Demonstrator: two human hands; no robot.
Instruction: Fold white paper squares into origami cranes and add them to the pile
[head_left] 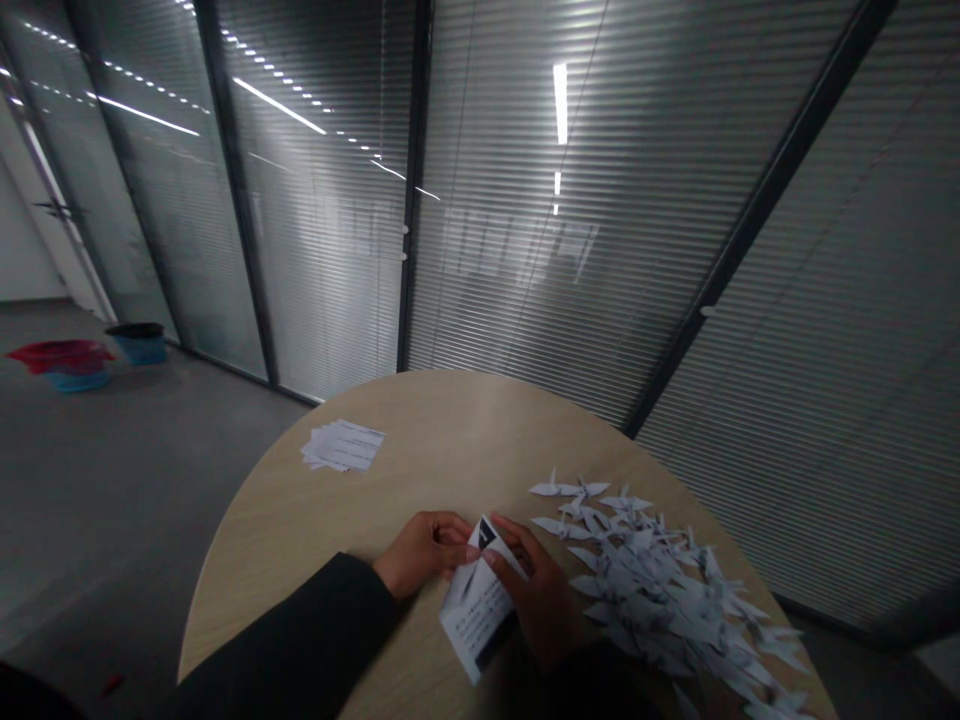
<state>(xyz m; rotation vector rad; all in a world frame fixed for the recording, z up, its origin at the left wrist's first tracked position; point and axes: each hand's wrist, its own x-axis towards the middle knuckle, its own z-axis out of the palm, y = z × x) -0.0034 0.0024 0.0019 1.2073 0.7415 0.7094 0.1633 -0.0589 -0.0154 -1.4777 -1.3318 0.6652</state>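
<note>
Running across the printed sheet (480,605) are a few lines of small dark type, too blurred to read; a black block sits at its upper corner and a dark band along its lower edge. No other writing can be made out. The sheet is partly folded and stands tilted between both hands, its lower end close to the worktop (450,430). The left hand (420,552) has its fingers curled in, pinching the sheet's upper left edge. The right hand (541,598) lies along the sheet's right side, thumb and fingers closed on the top fold, so both hands grip the same piece of paper. Just beside the right hand, spreading away to its right, is a loose heap of folded paper cranes (660,580). Ahead of the left hand and well apart from it lies a small stack of flat sheets (343,446), whose print is also unreadable
</note>
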